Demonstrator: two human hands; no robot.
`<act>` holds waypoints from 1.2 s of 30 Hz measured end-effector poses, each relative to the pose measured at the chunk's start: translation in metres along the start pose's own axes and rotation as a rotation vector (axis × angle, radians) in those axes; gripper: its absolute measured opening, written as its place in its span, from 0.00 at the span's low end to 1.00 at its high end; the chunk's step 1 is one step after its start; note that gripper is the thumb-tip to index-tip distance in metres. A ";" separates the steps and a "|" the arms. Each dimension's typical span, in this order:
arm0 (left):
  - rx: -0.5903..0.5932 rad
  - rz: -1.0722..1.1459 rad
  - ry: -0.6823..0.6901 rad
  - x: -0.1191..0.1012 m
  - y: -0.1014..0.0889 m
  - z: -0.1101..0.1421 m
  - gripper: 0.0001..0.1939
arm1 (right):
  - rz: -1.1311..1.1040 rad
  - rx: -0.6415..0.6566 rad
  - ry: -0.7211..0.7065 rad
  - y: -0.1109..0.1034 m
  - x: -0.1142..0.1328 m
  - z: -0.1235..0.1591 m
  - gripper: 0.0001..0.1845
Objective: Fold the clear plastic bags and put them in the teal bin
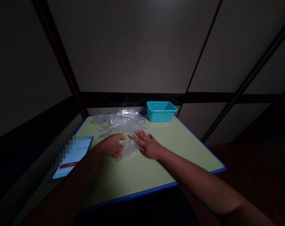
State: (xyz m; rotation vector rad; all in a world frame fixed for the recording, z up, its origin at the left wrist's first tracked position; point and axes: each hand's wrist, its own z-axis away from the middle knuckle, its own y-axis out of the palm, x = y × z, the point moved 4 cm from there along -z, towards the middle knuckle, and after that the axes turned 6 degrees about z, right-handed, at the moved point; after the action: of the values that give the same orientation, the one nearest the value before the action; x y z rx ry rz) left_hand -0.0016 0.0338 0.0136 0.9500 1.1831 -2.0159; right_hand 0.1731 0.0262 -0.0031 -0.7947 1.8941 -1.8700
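Note:
My left hand [110, 146] is curled at the left edge of a small clear plastic bag [130, 150], which lies flat on the table, and it seems to grip that edge. My right hand [149, 146] rests palm down with its fingers apart, and its fingertips touch the bag's upper right part. Just beyond both hands lies a crumpled heap of clear plastic bags [118, 122].
A pale green table [170, 147] with a blue edge holds everything. A teal plastic tub [161, 111] stands at its far edge. A smartphone [71, 157] with a lit screen lies at the left. Panelled walls stand behind the table.

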 end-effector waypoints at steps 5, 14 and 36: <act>0.043 -0.088 -0.015 0.000 0.000 -0.001 0.23 | -0.045 -0.049 -0.159 -0.003 0.003 -0.002 0.35; 0.094 -0.118 -0.004 0.005 -0.001 -0.004 0.26 | -0.091 -0.058 -0.203 -0.005 0.003 -0.003 0.35; 0.164 -0.241 0.029 0.000 -0.016 0.000 0.26 | -0.069 -0.088 -0.200 0.001 0.003 -0.003 0.35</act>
State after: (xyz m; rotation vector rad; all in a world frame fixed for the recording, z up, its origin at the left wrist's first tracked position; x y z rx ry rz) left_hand -0.0144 0.0406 0.0206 0.9561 1.2108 -2.3268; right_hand 0.1690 0.0271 -0.0031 -1.0462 1.8551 -1.6850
